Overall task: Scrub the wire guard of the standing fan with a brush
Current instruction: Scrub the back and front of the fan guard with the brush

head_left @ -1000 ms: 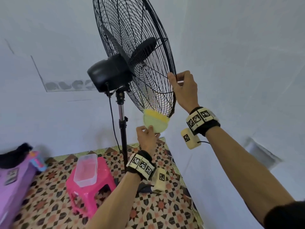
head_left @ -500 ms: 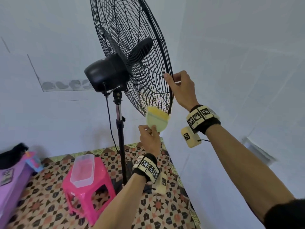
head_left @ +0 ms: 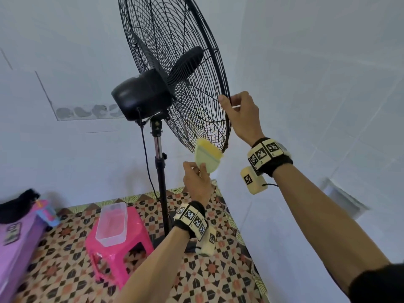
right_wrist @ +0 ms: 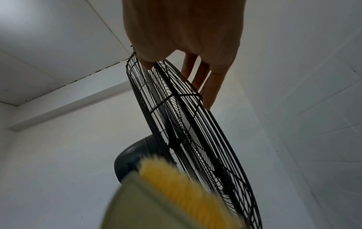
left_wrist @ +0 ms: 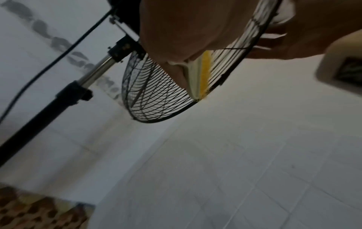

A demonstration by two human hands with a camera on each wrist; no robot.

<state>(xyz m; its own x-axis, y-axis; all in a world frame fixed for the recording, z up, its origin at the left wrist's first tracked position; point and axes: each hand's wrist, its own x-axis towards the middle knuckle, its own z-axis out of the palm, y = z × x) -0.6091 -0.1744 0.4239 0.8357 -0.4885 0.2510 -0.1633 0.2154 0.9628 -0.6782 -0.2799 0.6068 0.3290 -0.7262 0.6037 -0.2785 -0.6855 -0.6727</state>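
Head view: the left hand [head_left: 197,182] pinches the pale-green back of a brush [head_left: 207,157], whose yellow bristles press against the lower rim of the wire guard [head_left: 192,68]. The right hand [head_left: 242,115] curls round the guard's right edge, thumb on the near side and fingers [right_wrist: 208,86] lying along the far side. Behind the guard sit the fan's black motor housing [head_left: 142,96] and pole [head_left: 161,178]. On the patterned floor [head_left: 216,278] stands a pink stool [head_left: 122,243] carrying a clear plastic box [head_left: 112,224].
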